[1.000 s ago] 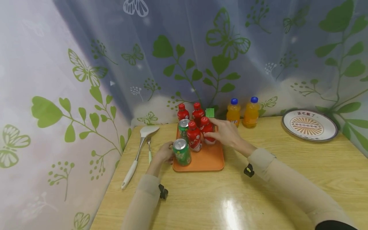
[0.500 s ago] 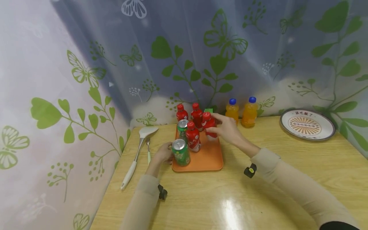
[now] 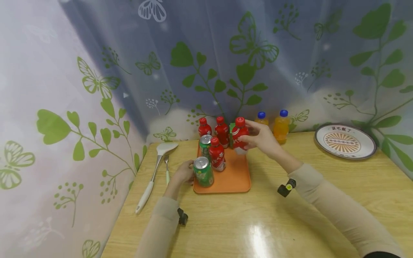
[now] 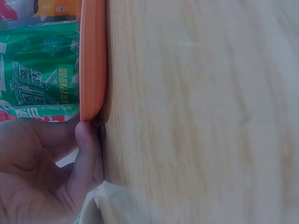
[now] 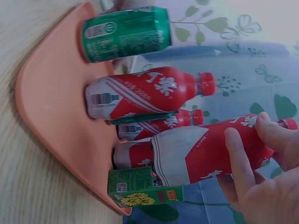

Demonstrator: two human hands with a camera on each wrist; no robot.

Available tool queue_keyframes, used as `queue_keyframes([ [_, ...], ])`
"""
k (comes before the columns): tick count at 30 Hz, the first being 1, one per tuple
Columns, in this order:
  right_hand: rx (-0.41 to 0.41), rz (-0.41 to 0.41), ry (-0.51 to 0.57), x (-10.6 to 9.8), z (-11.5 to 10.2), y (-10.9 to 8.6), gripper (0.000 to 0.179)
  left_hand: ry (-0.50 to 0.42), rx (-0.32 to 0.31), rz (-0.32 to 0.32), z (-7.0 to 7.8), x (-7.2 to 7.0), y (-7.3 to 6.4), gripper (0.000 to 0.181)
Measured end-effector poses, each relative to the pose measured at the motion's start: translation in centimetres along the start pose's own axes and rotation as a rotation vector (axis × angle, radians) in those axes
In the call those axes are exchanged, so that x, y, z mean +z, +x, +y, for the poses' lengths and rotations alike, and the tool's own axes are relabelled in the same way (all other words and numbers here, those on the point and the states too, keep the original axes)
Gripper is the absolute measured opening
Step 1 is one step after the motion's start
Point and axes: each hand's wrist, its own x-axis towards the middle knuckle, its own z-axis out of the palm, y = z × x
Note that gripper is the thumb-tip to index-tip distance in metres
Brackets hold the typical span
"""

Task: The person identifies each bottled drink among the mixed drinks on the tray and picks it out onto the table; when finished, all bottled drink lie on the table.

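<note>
My right hand (image 3: 265, 138) grips a red bottle (image 3: 239, 133) with a white lower part, raised over the back right of the orange tray (image 3: 233, 181). In the right wrist view, fingers and thumb wrap the upper half of this bottle (image 5: 205, 154). My left hand (image 3: 184, 172) holds the tray's left edge; the left wrist view has its thumb against the rim (image 4: 93, 84). Near it on the tray stands a green can (image 3: 204, 175). Another green can (image 3: 205, 143), several red bottles (image 3: 217, 156) and a green carton (image 5: 135, 184) also stand there.
Two orange drink bottles with blue caps (image 3: 281, 127) stand behind my right hand, one partly hidden. A patterned plate (image 3: 345, 141) lies at the back right. Left of the tray lie a white-handled spatula (image 3: 150, 188) and a fork (image 3: 167, 168). A curtain hangs behind the table.
My right hand has lifted the red bottle off the tray and carried it up and slightly to the right. The left hand has stayed at the tray's edge.
</note>
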Motion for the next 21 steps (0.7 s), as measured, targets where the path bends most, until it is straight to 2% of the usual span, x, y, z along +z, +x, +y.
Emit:
queue_keyframes([
  [11,0.025,-0.056,0.024,-3.0,-1.1,0.1,0.078,-0.005,0.011,0.013,-0.1,0.2,0.0,0.055],
  [21,0.047,-0.134,0.046,-4.9,-2.4,-0.1,0.072,-0.009,-0.006,0.014,-0.3,0.1,0.3,0.058],
])
